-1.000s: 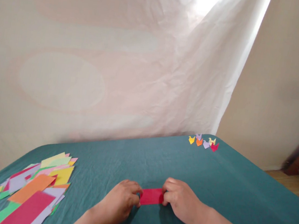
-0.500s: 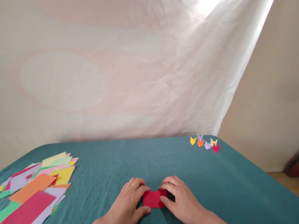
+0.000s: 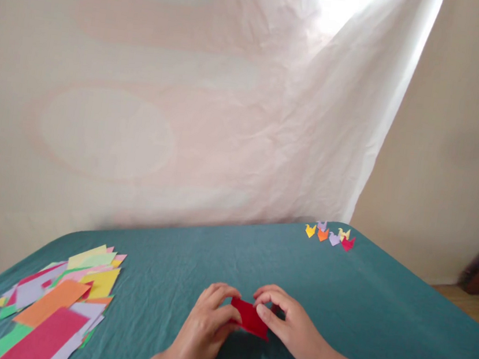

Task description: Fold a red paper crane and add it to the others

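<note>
A small red sheet of paper [image 3: 253,320] is held tilted, just above the green cloth, between my two hands. My left hand [image 3: 212,324] pinches its left end between thumb and fingers. At the upper right edge, the thumb and fingers of my right hand [image 3: 282,313] close on the paper, its fingertips partly hidden behind it. The lower right corner of the sheet sticks out free. Whether the paper carries folds is hard to make out.
On the left of the green-covered table [image 3: 176,265] lies a heap of coloured paper sheets [image 3: 54,302]. Several small folded paper birds [image 3: 323,234] stand at the far right corner. Behind the table hangs a pale cloth [image 3: 230,114].
The red paper has gone from lying flat on the cloth to being lifted and tilted. My left thumb has moved up onto its face, and my right thumb has shifted toward the upper edge.
</note>
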A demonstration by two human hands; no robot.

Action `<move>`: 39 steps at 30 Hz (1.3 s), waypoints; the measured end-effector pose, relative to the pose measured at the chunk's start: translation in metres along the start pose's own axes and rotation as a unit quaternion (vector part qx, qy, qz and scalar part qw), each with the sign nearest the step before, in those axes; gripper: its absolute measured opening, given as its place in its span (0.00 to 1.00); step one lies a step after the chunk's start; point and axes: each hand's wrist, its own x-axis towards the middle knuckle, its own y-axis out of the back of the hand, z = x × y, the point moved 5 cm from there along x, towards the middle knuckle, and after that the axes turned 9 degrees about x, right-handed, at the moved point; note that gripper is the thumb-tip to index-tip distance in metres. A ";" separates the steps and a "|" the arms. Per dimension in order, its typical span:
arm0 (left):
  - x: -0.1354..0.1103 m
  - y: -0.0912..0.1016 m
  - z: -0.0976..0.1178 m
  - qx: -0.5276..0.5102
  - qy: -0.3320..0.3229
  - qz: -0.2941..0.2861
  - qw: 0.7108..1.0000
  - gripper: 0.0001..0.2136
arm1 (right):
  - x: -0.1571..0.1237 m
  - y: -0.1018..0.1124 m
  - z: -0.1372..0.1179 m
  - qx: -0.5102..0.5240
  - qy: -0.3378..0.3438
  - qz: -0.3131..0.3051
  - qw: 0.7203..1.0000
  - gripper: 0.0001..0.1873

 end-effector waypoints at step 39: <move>-0.003 -0.003 -0.007 0.105 0.021 -0.107 0.989 0.12 | -0.007 -0.008 0.006 -0.215 0.079 -0.092 0.969 0.27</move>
